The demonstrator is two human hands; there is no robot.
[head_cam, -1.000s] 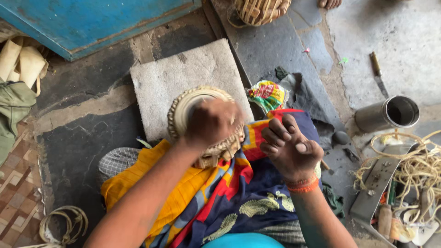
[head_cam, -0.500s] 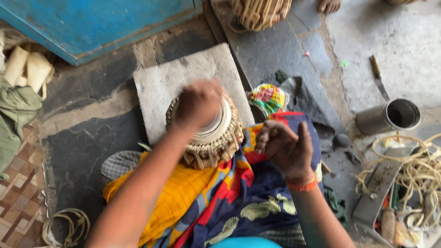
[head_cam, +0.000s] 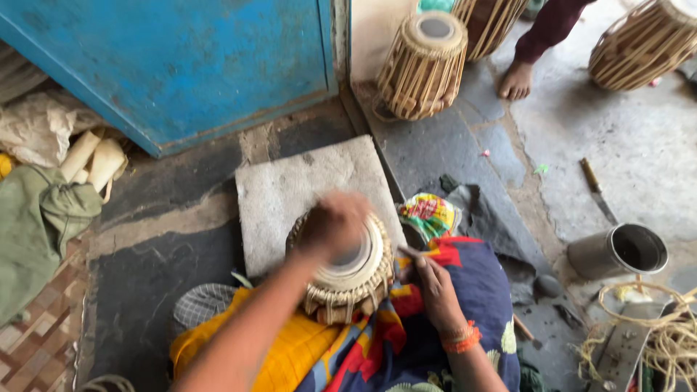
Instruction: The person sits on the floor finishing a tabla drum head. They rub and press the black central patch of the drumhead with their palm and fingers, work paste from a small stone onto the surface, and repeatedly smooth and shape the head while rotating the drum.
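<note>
Since half a second ago my view has tipped up, so more of the blue door (head_cam: 181, 65) and a second laced drum (head_cam: 425, 65) by the wall now show. My left hand (head_cam: 332, 225) has slid across the pale skin of the small drum (head_cam: 348, 272) in my lap; it is blurred, fingers curled down on the drumhead, holding nothing I can make out. My right hand (head_cam: 434, 284) rests just beside the drum's rim, fingers pinched shut on a thin stick (head_cam: 408, 252).

At my right a round metal can (head_cam: 621, 250) lies tilted on its side, its mouth dark; I cannot tell what is inside. Near it lies a tangle of pale cord (head_cam: 664, 337), and further off a knife (head_cam: 597, 190) on the grey floor.

Under the drum's far edge sits a square, rough stone slab (head_cam: 290, 189). The drum's side is ringed with woven tan straps. Bright patterned cloth (head_cam: 465, 290) covers my knees. Another person's bare foot (head_cam: 515, 80) stands near the far drum, well apart from me.
</note>
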